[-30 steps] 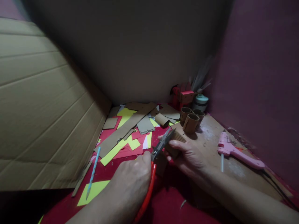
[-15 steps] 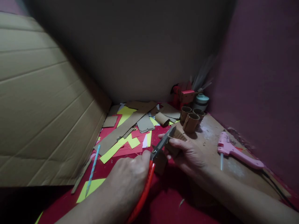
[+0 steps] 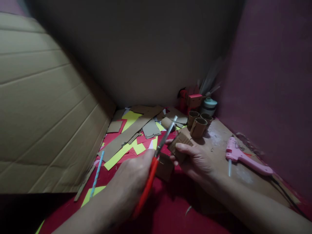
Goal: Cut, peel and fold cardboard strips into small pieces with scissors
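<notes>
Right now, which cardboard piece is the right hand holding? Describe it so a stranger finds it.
Start at the red table and find the three upright cardboard tubes. Just in front of them, the right hand pinches a flat brown cardboard piece. Unlike the loose scraps, it is lifted beside the scissors.

Single head-worn view, aimed forward and down, hands seen close at the bottom edge, red table (image 3: 175,214) faced toward its far right corner, cardboard walls behind, no second view shared.
</notes>
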